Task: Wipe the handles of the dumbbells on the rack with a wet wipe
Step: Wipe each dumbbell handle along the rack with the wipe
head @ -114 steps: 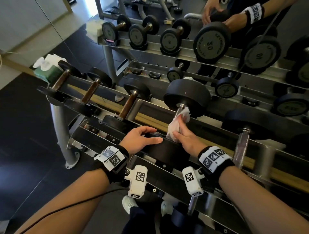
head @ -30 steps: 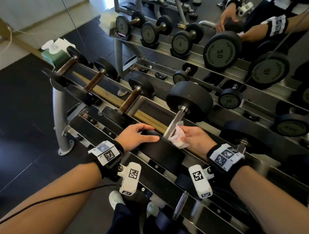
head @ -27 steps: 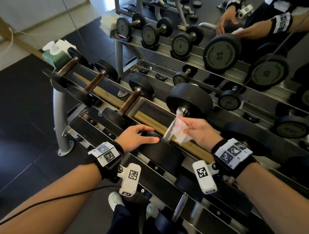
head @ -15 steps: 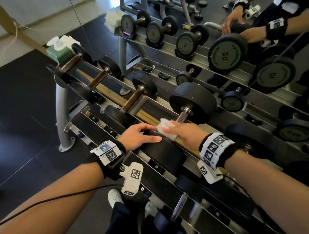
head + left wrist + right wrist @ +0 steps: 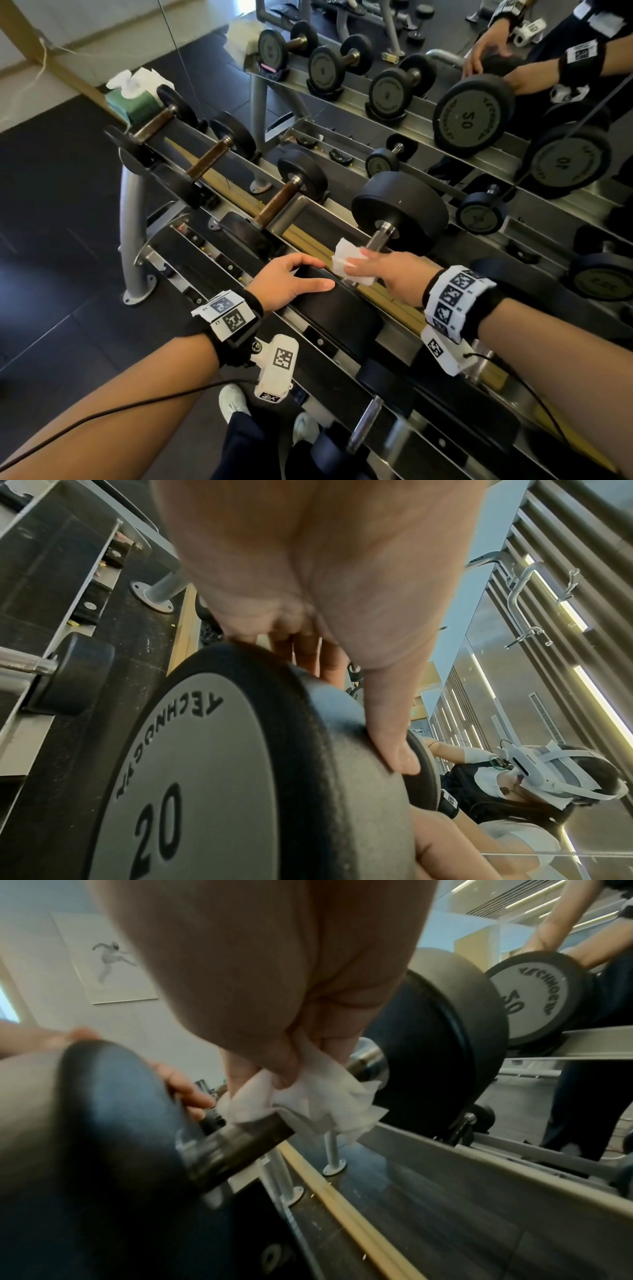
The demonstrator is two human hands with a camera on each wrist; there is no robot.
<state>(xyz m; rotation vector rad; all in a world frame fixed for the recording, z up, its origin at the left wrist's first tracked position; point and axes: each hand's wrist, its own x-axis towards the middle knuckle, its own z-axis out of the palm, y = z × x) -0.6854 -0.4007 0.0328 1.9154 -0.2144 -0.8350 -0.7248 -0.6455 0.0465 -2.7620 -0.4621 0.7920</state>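
A large black dumbbell lies across the top tier of the rack (image 5: 301, 209), with its steel handle (image 5: 378, 236) between the far head (image 5: 400, 209) and the near head (image 5: 339, 308). My right hand (image 5: 387, 270) reaches over the handle palm down and pinches a crumpled white wet wipe (image 5: 349, 260) against it. In the right wrist view the wipe (image 5: 308, 1096) wraps the handle (image 5: 240, 1139) close to the near head. My left hand (image 5: 291, 277) rests on the near head, marked 20 (image 5: 205, 777), with the thumb (image 5: 394, 745) along its rim.
Three smaller dumbbells with brown handles (image 5: 274, 205) sit further left on the same tier. A green wipe pack (image 5: 133, 99) stands at the rack's left end. A mirror behind reflects the rack. A lower tier holds another dumbbell (image 5: 363, 425).
My right hand has turned palm down over the handle and drawn the wipe from near the far head toward the near head. My left hand stays on the near head.
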